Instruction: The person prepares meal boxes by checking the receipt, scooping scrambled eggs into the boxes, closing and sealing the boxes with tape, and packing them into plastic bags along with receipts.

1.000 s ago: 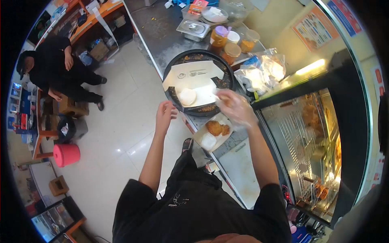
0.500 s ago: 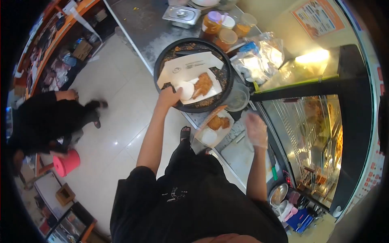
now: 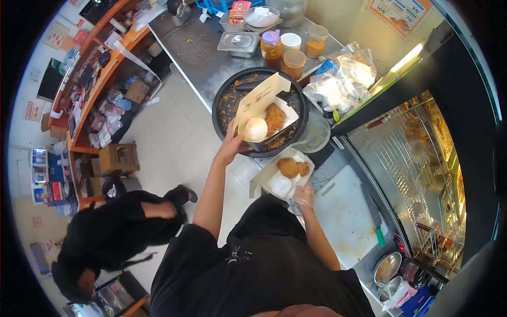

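Note:
My left hand (image 3: 230, 147) grips the left side of an open cardboard takeout box (image 3: 254, 104), tilted over a round dark pan (image 3: 217, 117). In this box lie a piece of fried chicken (image 3: 274, 119) and a round whitish item (image 3: 256, 129). Nearer my body is a second open takeout box (image 3: 269, 170) with fried chicken pieces (image 3: 290, 167) and a white rounded item (image 3: 281, 185). My right hand (image 3: 303, 196), in a clear plastic glove, is closed on that box's right side, fingers partly hidden.
On the right lie a white cutting board (image 3: 343, 216) and a green-handled knife (image 3: 377, 224), beside a lit glass food warmer (image 3: 417, 174). Jars (image 3: 293, 63) and a lidded metal container (image 3: 238, 43) stand behind the pan. A person in black (image 3: 121, 227) is at the left.
The left-hand box is now more tilted, its lid raised further. My right hand has moved left from above the cutting board onto the second box. The other person has shifted, and the view has turned.

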`<state>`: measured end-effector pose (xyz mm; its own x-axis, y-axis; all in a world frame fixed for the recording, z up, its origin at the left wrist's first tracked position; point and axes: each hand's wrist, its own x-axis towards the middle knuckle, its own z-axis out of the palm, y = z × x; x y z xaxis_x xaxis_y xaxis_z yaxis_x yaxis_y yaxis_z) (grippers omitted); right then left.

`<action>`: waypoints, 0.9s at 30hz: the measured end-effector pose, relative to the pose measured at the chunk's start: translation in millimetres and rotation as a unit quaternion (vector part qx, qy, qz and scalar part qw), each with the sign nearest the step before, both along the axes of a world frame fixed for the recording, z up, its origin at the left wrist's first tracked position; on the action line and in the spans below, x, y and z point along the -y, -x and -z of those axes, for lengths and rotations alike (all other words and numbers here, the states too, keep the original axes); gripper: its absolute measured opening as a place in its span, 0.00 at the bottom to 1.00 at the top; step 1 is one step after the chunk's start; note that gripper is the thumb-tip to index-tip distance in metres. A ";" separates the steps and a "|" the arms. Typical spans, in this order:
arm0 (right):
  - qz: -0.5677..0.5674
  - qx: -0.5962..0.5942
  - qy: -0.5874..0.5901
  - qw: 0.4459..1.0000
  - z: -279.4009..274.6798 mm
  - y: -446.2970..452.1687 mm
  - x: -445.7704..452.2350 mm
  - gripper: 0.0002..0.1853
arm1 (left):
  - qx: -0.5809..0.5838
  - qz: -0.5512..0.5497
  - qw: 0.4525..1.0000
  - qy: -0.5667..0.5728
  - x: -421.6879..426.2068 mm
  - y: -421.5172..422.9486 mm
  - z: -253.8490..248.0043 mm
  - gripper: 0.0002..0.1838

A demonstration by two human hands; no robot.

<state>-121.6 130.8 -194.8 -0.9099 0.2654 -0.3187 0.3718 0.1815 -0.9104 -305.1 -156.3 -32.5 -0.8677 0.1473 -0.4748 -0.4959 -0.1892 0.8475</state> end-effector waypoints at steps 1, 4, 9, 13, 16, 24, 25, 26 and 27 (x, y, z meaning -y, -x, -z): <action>0.001 0.009 -0.010 1.000 -11.3 -3.0 0.2 0.20 | 0.002 0.002 1.000 -0.011 2.6 -3.9 -3.1 0.37; 0.033 -0.058 0.034 0.997 -73.6 7.8 3.0 0.17 | 0.008 -0.021 0.998 -0.053 6.2 -6.8 -16.4 0.36; 0.054 0.058 -0.017 0.997 -41.7 3.8 3.4 0.17 | -0.060 -0.126 0.988 -0.070 34.9 -10.7 -53.1 0.35; 0.056 0.059 -0.147 0.986 -45.3 21.3 17.4 0.19 | -0.090 -0.170 0.979 -0.063 87.3 11.2 -63.5 0.37; 0.065 0.039 -0.222 0.972 -35.9 13.6 9.4 0.17 | -0.106 -0.197 0.973 -0.057 138.0 47.0 -56.7 0.37; 0.431 0.013 0.169 0.886 -38.4 -23.8 28.5 0.31 | -0.106 -0.180 0.977 -0.031 279.2 192.7 8.5 0.30; 0.424 0.003 0.192 0.885 -49.3 -17.6 34.4 0.30 | -0.105 -0.183 0.977 -0.036 288.6 210.1 17.0 0.29; 0.419 -0.006 0.215 0.882 -62.3 -16.1 38.9 0.30 | -0.101 -0.172 0.979 -0.037 299.9 229.4 34.8 0.30; 0.416 -0.014 0.238 0.878 -74.0 -15.5 47.6 0.29 | -0.104 -0.162 0.981 -0.032 307.5 247.1 45.4 0.31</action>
<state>-106.2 83.1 -120.9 -0.4737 0.6848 -0.5538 0.1709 -0.5454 -0.8206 -552.1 -463.8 -78.0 -0.9508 -0.1287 -0.2819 -0.2190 -0.3645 0.9051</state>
